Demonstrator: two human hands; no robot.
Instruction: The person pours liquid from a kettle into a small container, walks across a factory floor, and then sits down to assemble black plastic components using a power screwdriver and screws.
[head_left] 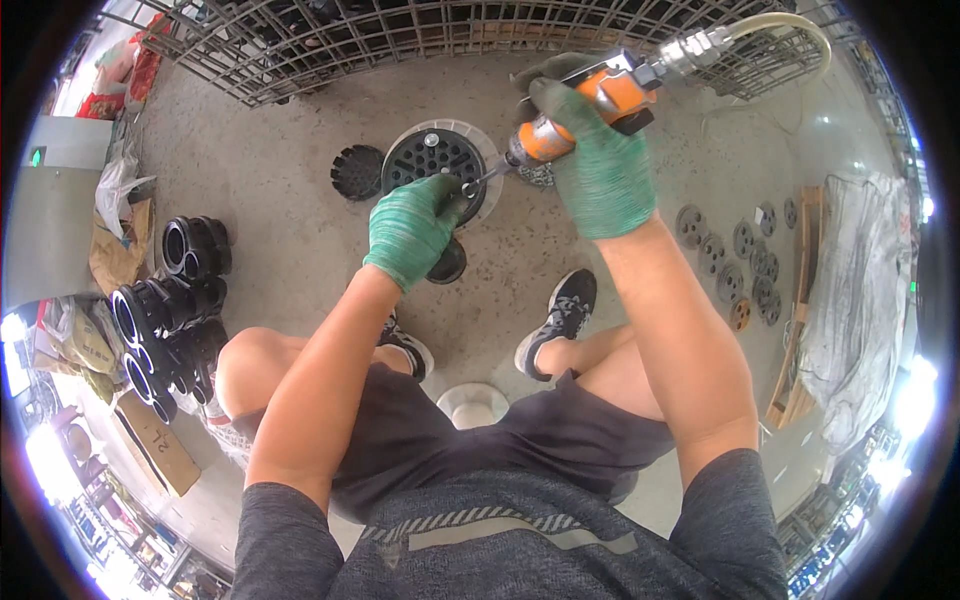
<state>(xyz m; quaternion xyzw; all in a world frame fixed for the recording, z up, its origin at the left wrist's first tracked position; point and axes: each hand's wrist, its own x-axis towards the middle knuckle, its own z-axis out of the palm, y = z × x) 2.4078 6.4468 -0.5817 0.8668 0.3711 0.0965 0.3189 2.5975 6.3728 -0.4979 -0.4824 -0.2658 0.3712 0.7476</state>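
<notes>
My right hand (605,165), in a green glove with a dark palm, is closed around an orange air tool (547,139). The tool slants down to the left, and a pale hose (815,40) runs from its metal coupling. My left hand (412,232), gloved alike, has its fingers closed beside the tool's thin shank. A small shiny metal piece (468,188) shows at those fingertips, where the shank ends. Beneath lies a round black part with many holes (430,155), on a pale round base (490,142). What my left fingers grip is partly hidden.
Dark discs (357,172) and a small black cup-like part (449,262) lie around the base. A wire cage (400,40) stands ahead. Black ring parts (165,310) are stacked left; several grey wheels (743,240) lie right, beside a wooden strip (806,270) and plastic sheeting (850,300).
</notes>
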